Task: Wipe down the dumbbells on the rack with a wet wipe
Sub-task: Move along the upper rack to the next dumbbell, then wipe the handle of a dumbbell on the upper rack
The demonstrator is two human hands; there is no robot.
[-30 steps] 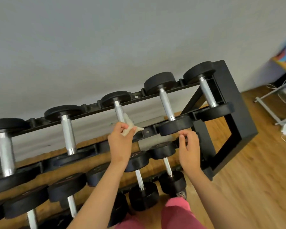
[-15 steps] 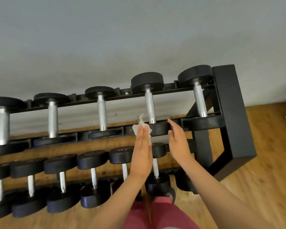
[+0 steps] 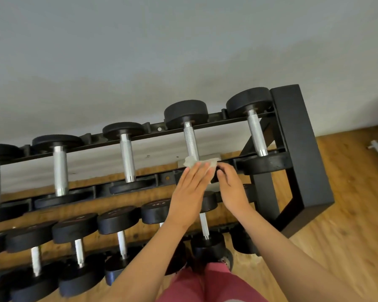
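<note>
Left hand flat, pressing wipe onto dumbbell; right hand beside, grip unclear.

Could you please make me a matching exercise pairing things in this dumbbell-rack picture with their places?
Things: 1 crumpled white wet wipe; 2 knurled silver dumbbell handle; 3 black metal rack end frame.
Places: A far right, standing on the wooden floor; B under the flat left hand; C top row, running up from the wipe.
Pairs: 1-B; 2-C; 3-A.
</note>
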